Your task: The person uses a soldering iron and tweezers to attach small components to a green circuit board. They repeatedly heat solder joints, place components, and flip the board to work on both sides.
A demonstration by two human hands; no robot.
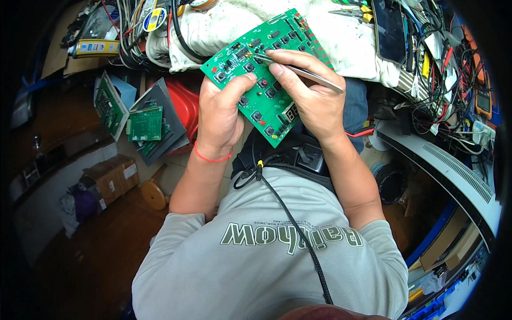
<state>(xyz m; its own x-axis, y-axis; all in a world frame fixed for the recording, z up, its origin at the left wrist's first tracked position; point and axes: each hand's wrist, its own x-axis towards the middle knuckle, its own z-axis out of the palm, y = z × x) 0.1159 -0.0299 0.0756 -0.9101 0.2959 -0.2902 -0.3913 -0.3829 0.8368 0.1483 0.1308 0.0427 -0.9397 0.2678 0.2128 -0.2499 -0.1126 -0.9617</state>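
A green circuit board (274, 113) with black push buttons, small red parts and a digit display is held tilted in front of my body. My left hand (217, 114) grips its left edge, the thumb lying over the face beside the buttons. In my right hand (316, 104) is a pair of metal tweezers (326, 83), pinched between thumb and fingers. The tweezers' tips reach the small components near the board's upper left part. Whether they grip anything there is too small to tell.
A pale cloth (349, 45) covers the bench behind the board. Tangled cables (434, 74), a dark flat screen (388, 32) and a multimeter (484, 102) lie right. A solder spool (154, 20) and yellow can (98, 48) sit left, above a red stool (180, 98) and more circuit boards (145, 124).
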